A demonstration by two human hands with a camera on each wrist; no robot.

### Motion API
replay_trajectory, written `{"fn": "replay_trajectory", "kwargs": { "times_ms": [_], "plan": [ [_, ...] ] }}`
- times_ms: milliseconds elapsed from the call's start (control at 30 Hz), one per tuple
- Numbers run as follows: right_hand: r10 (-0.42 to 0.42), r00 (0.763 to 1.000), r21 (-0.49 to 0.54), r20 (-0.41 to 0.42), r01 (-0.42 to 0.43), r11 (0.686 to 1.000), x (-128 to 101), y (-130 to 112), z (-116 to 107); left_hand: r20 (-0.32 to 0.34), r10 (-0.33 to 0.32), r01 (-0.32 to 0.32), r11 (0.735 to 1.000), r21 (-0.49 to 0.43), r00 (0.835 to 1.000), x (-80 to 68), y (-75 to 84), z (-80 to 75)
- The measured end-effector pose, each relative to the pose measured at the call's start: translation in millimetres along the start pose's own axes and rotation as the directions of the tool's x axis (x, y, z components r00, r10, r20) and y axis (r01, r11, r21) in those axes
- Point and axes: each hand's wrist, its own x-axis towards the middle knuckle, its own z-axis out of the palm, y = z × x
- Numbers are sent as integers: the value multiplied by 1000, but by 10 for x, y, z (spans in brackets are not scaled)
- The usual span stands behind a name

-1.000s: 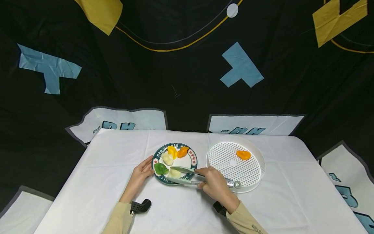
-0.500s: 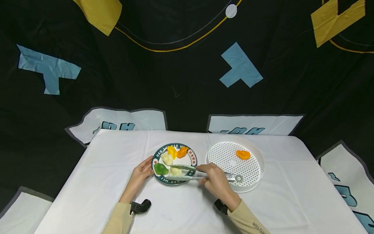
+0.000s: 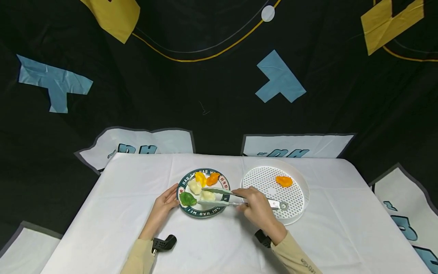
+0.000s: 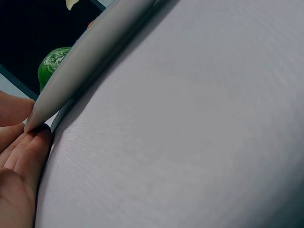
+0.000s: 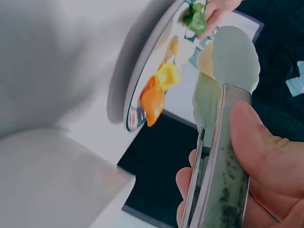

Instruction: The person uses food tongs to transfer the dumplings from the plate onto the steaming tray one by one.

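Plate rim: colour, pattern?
Plate rim: dark green with white lettering, plus white patches with red characters; head view shows it best.

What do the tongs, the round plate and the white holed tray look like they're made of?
Tongs: shiny metal, judging by the bright edges; their matte pale-green tips look like silicone or plastic.
Plate: smooth, with a printed dark green rim, so perhaps ceramic or melamine.
Tray: probably plastic, given its even, moulded-looking holes; its finish is hard to judge.

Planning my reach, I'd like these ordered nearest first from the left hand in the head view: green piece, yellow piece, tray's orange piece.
1. Green piece: left part of the plate.
2. Yellow piece: far side of the plate.
3. Orange piece: on the white tray to the right.
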Motion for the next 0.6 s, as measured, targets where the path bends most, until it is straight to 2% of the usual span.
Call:
{"fn": "replay_trajectory", "kwargs": {
  "times_ms": [233,467,600],
  "plan": [
    [47,998,-21,-29,-48,999,10,105,-153,0,-19,19,1000,-5,1000,4,-7,-6],
    [58,997,-52,-56,-61,997,-6,256,-317,8,25,-25,997,-72,1000,16,-13,-3],
    [64,995,-65,-71,-69,996,-28,340,-404,3,22,-22,997,-75,1000,18,-16,-1]
  ]
}}
